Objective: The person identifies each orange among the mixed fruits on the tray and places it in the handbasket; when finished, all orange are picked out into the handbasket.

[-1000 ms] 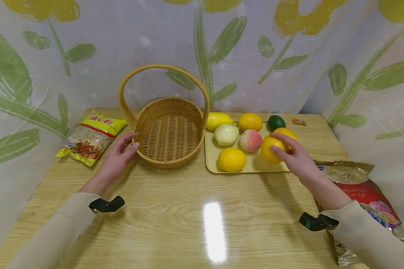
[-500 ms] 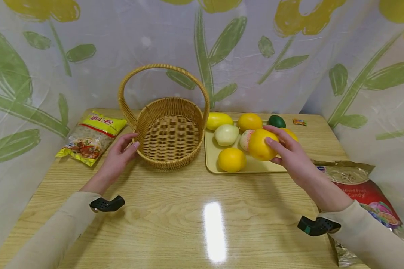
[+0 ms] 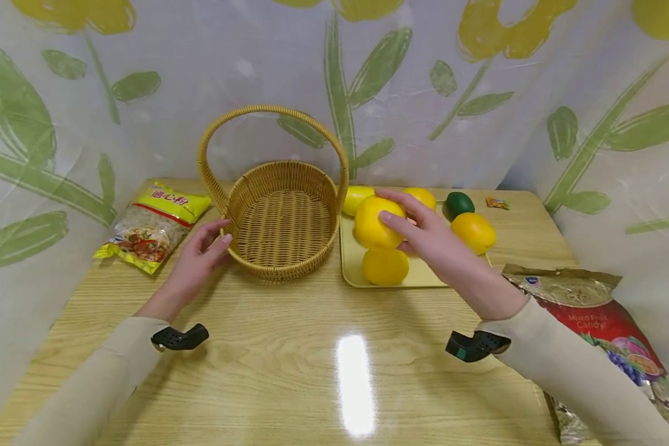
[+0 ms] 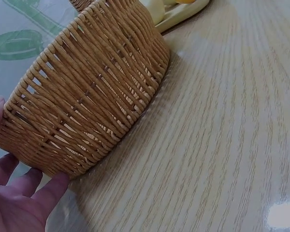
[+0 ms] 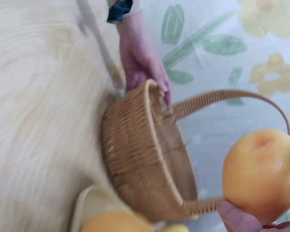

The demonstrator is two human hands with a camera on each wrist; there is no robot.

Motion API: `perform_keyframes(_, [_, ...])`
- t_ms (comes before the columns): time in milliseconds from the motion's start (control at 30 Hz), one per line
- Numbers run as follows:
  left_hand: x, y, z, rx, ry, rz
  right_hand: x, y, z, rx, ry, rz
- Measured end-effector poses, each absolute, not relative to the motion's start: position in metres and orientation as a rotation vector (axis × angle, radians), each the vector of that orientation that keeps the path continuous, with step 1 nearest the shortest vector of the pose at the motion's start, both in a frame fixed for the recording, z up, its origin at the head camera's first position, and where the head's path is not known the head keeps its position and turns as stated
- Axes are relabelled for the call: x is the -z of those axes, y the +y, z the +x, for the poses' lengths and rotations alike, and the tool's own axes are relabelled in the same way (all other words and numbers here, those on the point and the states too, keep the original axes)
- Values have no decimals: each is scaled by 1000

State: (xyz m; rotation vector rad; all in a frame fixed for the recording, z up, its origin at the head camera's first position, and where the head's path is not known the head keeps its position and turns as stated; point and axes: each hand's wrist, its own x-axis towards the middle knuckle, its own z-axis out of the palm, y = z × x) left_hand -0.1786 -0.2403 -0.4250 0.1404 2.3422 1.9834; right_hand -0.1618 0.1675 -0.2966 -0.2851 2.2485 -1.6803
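In the head view my right hand grips a round yellow-orange fruit, held up over the left part of the cream tray. A small reddish dimple marks the fruit in the right wrist view, where my thumb lies against its underside. To the left stands a wicker basket with a tall arched handle; nothing lies inside it. My left hand holds the basket's left side, thumb at the rim and fingers against the woven wall.
Other fruits lie on the tray: a yellow one in front, another yellow one and a dark green one at the right. A pasta bag lies left, a candy bag right, a small wrapped sweet behind.
My right hand has lifted the yellow-orange fruit from the tray's right part and carried it left towards the basket. My left hand has stayed at the basket.
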Motion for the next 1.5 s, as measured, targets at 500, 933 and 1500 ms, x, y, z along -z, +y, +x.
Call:
perform_keyframes(500, [421,-245,-178,-1832,2445,130,303,40,-243,1499,2229,-617])
perform_keyframes(933, [424,-248,-180,-1839,2435,144,353,-11,-287,1563,2205,-335])
perform_keyframes(1500, [424,-247,-180,-1861,2411,140,381,-40,-287,1638,2317,-84])
